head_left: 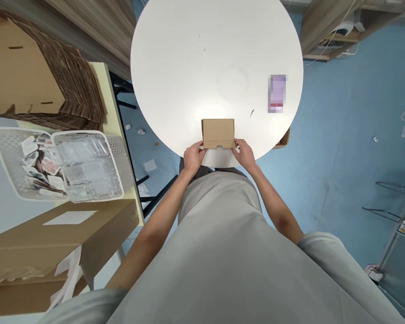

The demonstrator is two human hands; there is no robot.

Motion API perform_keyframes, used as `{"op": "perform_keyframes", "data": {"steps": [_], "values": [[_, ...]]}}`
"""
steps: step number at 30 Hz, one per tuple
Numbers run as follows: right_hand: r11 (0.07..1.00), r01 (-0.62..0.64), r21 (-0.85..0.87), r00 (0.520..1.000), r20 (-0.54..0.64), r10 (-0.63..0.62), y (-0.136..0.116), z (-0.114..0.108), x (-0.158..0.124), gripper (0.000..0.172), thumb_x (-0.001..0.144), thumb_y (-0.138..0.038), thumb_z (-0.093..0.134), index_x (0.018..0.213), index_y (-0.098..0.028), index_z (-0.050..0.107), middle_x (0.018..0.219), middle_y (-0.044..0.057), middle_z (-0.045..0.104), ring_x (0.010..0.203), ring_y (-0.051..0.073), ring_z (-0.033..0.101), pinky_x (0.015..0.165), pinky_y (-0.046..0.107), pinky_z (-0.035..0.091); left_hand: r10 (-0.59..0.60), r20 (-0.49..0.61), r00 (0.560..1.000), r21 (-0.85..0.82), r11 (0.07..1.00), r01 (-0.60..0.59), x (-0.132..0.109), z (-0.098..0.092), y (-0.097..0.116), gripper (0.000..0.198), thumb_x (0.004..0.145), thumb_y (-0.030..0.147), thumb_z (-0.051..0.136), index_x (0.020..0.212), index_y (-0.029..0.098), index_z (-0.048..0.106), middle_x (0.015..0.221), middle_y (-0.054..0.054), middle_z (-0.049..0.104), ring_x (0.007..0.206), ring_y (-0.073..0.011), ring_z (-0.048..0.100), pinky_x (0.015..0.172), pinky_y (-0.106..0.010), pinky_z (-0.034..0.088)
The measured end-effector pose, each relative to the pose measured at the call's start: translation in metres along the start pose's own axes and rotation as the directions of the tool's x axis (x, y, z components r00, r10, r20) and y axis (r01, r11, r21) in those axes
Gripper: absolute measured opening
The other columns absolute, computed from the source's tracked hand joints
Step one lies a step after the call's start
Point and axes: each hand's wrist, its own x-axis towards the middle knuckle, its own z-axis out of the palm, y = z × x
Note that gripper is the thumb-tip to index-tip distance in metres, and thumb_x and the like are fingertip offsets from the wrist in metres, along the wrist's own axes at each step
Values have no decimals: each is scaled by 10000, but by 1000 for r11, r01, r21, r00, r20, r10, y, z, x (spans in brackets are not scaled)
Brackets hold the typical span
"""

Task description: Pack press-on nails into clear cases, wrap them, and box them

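Observation:
A small brown cardboard box (218, 131) lies near the front edge of the round white table (202, 81). Its lid looks closed, with a half-round notch along the side towards me. My left hand (194, 157) has its fingers closed on the box's near left corner. At the near right corner, my right hand (245, 154) pinches the box between thumb and fingers. The undersides of both hands and of the box are hidden.
A blurred purple item (277, 93) lies on the table's right side. To my left are stacked flat cardboard (27, 72), a white basket (23, 198) of small cards, another basket (119, 180) of clear packages, and a large carton (111, 234). Paper scraps (150, 165) litter the blue floor.

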Motion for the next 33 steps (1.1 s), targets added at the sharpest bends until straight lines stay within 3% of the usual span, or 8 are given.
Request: {"op": "perform_keyframes", "data": {"steps": [5,10,15,21,28,33], "values": [[996,-27,-81,999,37,30,3,5,-2,424,1065,-265,609,1468,-209,730,1379,177,782,1215,365,772,1071,545,657,-35,-11,999,85,996,36,-1,5,-1,435,968,230,713,1364,319,869,1079,-100,902,1068,-408,839,965,-506,623],[998,-56,-36,998,37,57,5,9,-3,432,1077,-439,693,1429,-199,767,1380,171,815,1148,351,807,1051,504,665,-36,37,999,98,995,32,0,7,-3,523,951,168,660,1429,281,837,1181,-107,895,1128,-377,833,1029,-463,617],[979,-152,136,988,20,151,8,13,2,380,1118,-332,573,1370,-182,814,1331,147,870,1140,329,848,1068,467,662,13,37,999,-134,991,-8,1,14,-14,539,1020,205,555,1515,197,766,1451,-135,825,1223,-329,806,1139,-450,602],[922,-264,282,962,16,271,11,21,9,332,1050,-303,657,1281,-175,860,1361,138,869,1183,318,848,1145,475,634,-163,36,986,-397,903,164,13,34,-28,421,1101,330,565,1433,168,766,1378,-160,833,1084,-270,843,1012,-413,674],[881,-287,376,951,5,308,17,34,10,303,1018,-368,676,1158,-189,876,1224,93,900,1114,303,844,1126,471,636,-160,-9,987,-391,909,144,25,41,-36,453,1023,417,715,1397,183,818,1363,-179,845,1198,-338,826,1152,-517,634],[878,-307,367,944,3,329,21,41,12,309,1034,-342,650,1190,-177,860,1262,130,889,1112,311,854,1104,476,646,-153,-49,987,-325,937,129,24,42,-39,416,1019,300,668,1376,156,823,1388,-190,838,1238,-343,816,1201,-510,598]]}}
